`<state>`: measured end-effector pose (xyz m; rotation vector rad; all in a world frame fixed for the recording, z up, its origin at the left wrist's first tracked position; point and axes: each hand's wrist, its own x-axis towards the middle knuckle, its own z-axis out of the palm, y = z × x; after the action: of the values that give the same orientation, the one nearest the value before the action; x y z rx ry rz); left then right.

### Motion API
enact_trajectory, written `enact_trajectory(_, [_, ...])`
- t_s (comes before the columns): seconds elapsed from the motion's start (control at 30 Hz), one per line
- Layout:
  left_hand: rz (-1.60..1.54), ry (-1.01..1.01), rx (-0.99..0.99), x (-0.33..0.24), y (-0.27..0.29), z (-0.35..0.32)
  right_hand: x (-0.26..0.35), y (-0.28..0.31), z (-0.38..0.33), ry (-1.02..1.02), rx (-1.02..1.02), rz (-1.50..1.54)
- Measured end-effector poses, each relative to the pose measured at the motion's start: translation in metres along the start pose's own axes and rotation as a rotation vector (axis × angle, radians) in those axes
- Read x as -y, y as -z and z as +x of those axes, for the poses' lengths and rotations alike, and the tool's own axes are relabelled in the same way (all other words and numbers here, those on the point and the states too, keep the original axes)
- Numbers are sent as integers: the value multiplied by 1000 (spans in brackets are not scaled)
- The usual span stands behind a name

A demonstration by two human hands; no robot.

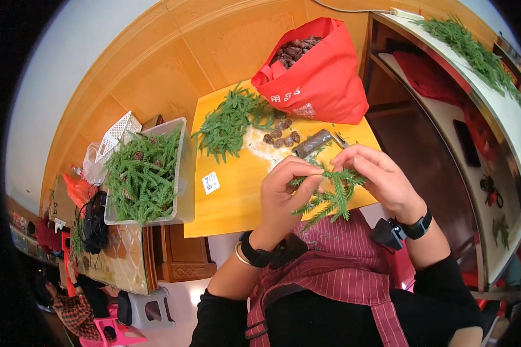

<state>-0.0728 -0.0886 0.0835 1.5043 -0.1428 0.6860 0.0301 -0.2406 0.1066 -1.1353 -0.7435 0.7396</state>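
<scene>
Apron (341, 260): dark pink, pale pinstripes; nearest.

Sprig (340, 199): one, held over the near edge of the table (231, 205). Green, lighter toward the tips; several slender arms, each set with short, fine needles, fanning out and drooping from the joined upper end.

Left hand (286, 188): thumb and fingertips pinched narrow on the sprig's upper end.

Right hand (388, 179): fingers bent, touching the sprig's top from the right; firmness of hold cannot be told.

Label (211, 183): white, printed, flat, left on the yellow tabletop.

Tub (184, 173): clear plastic, left, heaped with similar greenery and some brown cones.

Cylinder (312, 143): dark, lying slantwise beyond the hands.

Pliers (340, 139): just right of the cylinder.

Cones (279, 140): small, brown, loose cluster, left of the cylinder.

Pile (228, 124): loose green sprigs, far left on the tabletop.

Bag (324, 84): red, upright, open, far right, filled with brown cones.
</scene>
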Motion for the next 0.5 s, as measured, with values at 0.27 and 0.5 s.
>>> enact_trajectory(0.27, [378, -283, 64, -4, 2, 3, 10, 4, -2, -153, 185, -142])
enact_trajectory(0.5, [404, -302, 84, -7, 3, 3, 13, 5, 4, -177, 284, -32])
